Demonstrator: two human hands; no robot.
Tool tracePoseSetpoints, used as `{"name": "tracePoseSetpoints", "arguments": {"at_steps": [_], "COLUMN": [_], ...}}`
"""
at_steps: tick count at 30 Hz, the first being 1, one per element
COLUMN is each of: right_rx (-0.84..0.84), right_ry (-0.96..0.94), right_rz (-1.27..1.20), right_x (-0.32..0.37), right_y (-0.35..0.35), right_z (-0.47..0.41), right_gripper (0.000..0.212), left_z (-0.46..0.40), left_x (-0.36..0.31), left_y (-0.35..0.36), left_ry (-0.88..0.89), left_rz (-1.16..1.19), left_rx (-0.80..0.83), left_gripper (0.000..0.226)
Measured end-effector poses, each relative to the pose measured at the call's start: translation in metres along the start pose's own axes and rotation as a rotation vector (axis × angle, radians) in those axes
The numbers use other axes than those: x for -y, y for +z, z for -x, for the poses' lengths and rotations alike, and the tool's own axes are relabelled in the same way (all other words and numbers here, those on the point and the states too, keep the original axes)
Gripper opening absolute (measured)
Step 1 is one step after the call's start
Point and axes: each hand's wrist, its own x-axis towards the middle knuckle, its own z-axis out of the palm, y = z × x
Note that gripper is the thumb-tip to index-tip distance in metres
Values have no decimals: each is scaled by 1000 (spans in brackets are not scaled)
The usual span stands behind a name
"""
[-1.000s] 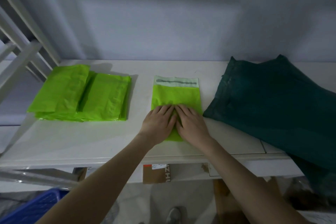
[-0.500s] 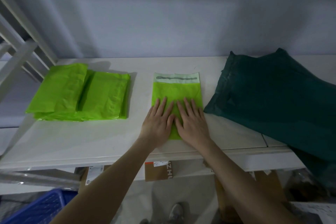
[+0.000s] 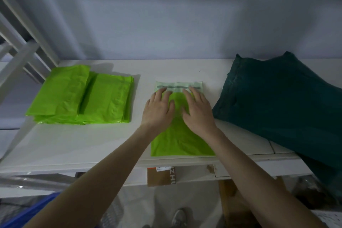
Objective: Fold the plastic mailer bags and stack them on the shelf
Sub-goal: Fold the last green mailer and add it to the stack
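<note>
You had the lime mailer bag lying flat and lengthwise on the white shelf, its near end almost flush with the shelf's front edge and its pale adhesive flap at the far end. Both hands lay on top of it with straight, spread fingers, holding nothing: your left hand over the bag's left half, your right hand over its right half, fingertips touching the flap strip. Flat palms side by side looked like a smoothing press, likely to push air out and keep the slippery film from creeping before a fold. Left of the bag, well apart from it, sat the stack of folded lime bags, squared up in two overlapping piles; that gap was probably left as working room and a clear slide path to the stack. Right of the bag, near but not touching as far as I could tell, lay the dark green bags, bulky and draped over the shelf's front edge. Beyond the flap, bare shelf ran back to the wall. The near end had no margin, so a pull toward you risked dragging the bag off the shelf. Left of the stack stood white shelf struts. Below the shelf edge, a cardboard box and a blue crate showed.
</note>
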Motion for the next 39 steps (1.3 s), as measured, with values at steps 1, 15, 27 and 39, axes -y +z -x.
{"name": "tracePoseSetpoints", "arguments": {"at_steps": [1,15,27,39], "right_rx": [5,162,32,14], "right_ry": [-18,162,106,-100], "right_rz": [31,152,-383,-175], "right_x": [0,-23,-26,-19], "right_y": [3,39,9,0], "right_z": [-8,-21,-9,66], "right_gripper": [54,73,70,50], "left_z": [-7,-12,-8,60], "left_x": [0,16,18,27], "left_y": [4,35,18,-13], "left_ry": [29,-65,-74,380], "left_rz": [-18,-170,217,25], "left_rx": [0,236,80,223], "left_gripper": [45,59,69,82]}}
